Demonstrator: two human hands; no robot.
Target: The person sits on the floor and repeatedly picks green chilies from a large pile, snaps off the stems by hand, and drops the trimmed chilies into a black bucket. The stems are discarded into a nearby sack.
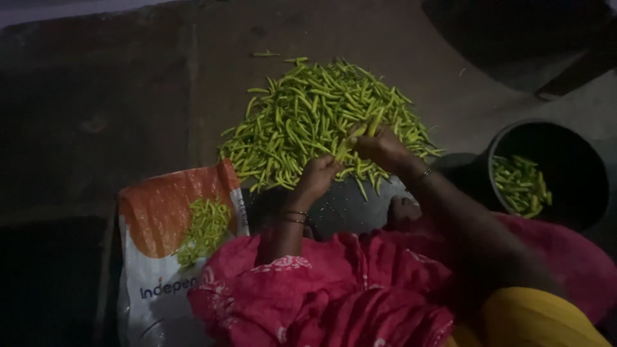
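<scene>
Head view: a big heap of green chillies (321, 119) on the floor (109, 109) at 12 o'clock. Left hand (318, 177) and right hand (380, 146) close together at the heap's near edge, both pinched on one chilli (350, 142). Likely light, slim, slightly bendy, smooth-skinned, easy to snap; best taken near the stem end, between fingertips. Small heap (204, 228) on a sack (154, 212) at 8 o'clock. More in a dark bucket (565, 144) at 3 o'clock.
</scene>
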